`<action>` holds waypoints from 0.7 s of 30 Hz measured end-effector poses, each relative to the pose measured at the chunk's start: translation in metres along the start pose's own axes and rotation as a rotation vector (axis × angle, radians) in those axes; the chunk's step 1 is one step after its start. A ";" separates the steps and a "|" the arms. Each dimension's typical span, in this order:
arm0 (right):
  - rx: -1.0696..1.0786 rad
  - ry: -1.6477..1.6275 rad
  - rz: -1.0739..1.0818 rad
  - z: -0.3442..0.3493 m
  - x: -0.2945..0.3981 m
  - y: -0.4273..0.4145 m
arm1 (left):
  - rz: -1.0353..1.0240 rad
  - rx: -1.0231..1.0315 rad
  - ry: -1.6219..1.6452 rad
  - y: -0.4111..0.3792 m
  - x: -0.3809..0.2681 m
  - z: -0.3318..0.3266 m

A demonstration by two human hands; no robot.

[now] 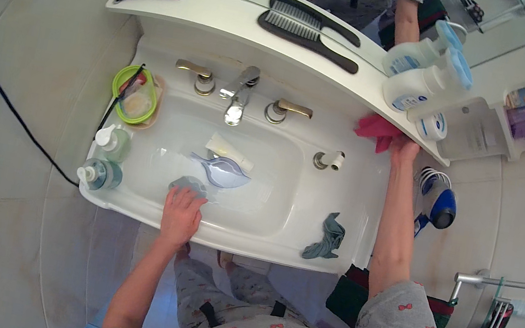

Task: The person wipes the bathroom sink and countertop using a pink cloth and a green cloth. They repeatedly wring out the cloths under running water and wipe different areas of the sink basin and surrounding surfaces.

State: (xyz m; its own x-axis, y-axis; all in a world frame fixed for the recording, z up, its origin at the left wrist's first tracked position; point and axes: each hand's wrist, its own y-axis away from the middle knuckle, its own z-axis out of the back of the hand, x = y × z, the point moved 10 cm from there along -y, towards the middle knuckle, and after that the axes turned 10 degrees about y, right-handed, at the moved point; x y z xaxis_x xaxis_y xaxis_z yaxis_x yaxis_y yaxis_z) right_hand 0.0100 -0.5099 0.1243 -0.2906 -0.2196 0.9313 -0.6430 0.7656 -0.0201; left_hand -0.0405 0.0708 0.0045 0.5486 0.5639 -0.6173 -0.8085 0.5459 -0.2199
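My left hand (182,216) reaches over the sink's front edge, its fingertips at a round, translucent object (189,185) in the basin. Whether the fingers grip it is not clear. Just beyond lie a clear bluish leaf-shaped dish (224,172) and a pale squeeze tube (230,152). My right hand (405,148) is at the sink's back right corner, partly hidden under the white shelf, at a bright pink cloth (379,131); its fingers are largely hidden. A crumpled grey-green cloth (327,237) rests on the sink's right ledge.
Faucet (236,101) and two lever handles stand behind the basin. Pump bottles (102,175) and a green-rimmed container (133,95) line the left ledge. The shelf (223,25) holds a black comb (305,40), razors and white bottles (413,88). A black cable (13,112) hangs at left.
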 end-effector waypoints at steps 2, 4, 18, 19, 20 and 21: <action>0.218 -0.029 -0.096 -0.039 -0.022 0.006 | -0.010 -0.006 0.025 -0.001 -0.003 -0.002; 0.364 0.133 -0.117 -0.110 -0.048 0.029 | 0.009 -0.006 0.027 -0.001 0.000 0.000; 0.755 0.421 0.069 -0.463 -0.177 0.123 | -0.023 -0.084 0.058 0.005 0.006 0.010; 0.750 0.577 0.201 -0.477 -0.179 0.119 | -0.031 -0.083 0.066 0.004 0.003 0.010; 0.718 0.690 0.291 -0.487 -0.183 0.115 | -0.040 -0.078 0.057 0.002 0.001 0.009; 0.709 0.762 0.368 -0.509 -0.188 0.125 | -0.033 -0.077 0.060 0.004 0.003 0.011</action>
State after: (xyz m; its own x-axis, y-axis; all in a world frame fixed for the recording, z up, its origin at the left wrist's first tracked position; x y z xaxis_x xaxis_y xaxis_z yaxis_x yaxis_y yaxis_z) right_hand 0.3450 -0.0654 0.1319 -0.1917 0.5677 0.8006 -0.9383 0.1333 -0.3191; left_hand -0.0402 0.0815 0.0097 0.5629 0.5069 -0.6528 -0.8057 0.5126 -0.2967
